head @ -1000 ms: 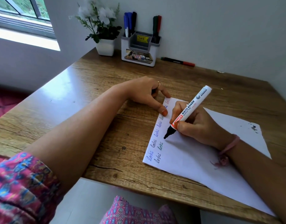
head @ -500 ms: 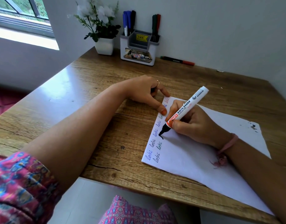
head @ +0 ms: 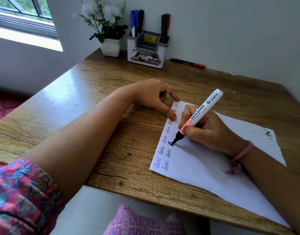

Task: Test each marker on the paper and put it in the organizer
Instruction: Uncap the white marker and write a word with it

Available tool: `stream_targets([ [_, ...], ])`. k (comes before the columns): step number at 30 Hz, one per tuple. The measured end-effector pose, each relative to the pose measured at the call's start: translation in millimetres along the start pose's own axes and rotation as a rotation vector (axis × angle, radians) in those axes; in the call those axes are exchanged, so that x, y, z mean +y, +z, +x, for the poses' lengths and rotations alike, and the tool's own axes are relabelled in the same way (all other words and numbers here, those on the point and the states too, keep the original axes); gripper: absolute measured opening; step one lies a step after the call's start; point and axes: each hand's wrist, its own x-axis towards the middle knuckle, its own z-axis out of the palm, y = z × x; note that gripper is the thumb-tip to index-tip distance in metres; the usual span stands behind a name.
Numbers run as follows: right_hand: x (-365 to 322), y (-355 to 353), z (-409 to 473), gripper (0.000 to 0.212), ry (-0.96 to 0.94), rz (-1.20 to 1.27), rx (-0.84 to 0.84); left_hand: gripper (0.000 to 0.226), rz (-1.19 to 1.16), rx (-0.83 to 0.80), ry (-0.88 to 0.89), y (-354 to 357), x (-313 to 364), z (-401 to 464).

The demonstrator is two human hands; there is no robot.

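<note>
Fingers of the right hand are curled round the whiteboard marker, its black tip touching the paper beside rows of test words, 1 thick stroke begun. A fingertip of the left hand, its other fingers loosely curled, is pressed on the sheet's edge. Light, even pressure is advised so the word is finished legibly; the sheet should be kept pinned. The organizer stands well apart at the wall, another marker lying beside it

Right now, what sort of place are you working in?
Probably a home study corner: a wooden desk set against a wall, a window to the left, a potted plant beside the marker organizer.
</note>
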Motion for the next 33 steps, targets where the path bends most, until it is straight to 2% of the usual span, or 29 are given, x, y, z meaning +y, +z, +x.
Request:
stream_targets([
  [1,0.3,-0.1,-0.3,0.007,0.0,0.002,0.004,0.068,0.001,0.0,0.001,0.0,0.3,-0.1],
  [4,1.8,0.6,1.1,0.02,-0.005,-0.026,0.049,0.068,0.007,0.001,0.0,-0.6,0.4,-0.7],
  [9,1.6,1.4,1.6,0.021,-0.015,-0.024,0.03,0.071,0.006,0.001,0.001,-0.1,0.7,-0.1],
  [14,0.0,1.8,2.8,0.008,-0.002,-0.066,0.071,0.064,0.014,-0.009,-0.008,-1.4,1.3,-0.8],
  [19,-2.7,1.4,1.6,0.018,0.008,-0.035,0.068,0.064,0.005,-0.013,-0.011,-0.9,2.4,-0.6],
  [22,-4.2,2.3,2.0,0.007,0.004,-0.03,0.079,0.063,0.011,-0.007,-0.009,-1.5,1.1,-0.6],
  [26,-4.5,3.3,2.4,0.005,0.01,-0.053,0.107,0.062,0.012,-0.007,-0.007,-1.1,0.1,0.2],
  [33,-5.3,3.6,3.1,0.004,0.021,-0.047,0.125,0.04,0.036,0.04,0.037,0.6,-4.1,1.4],
])
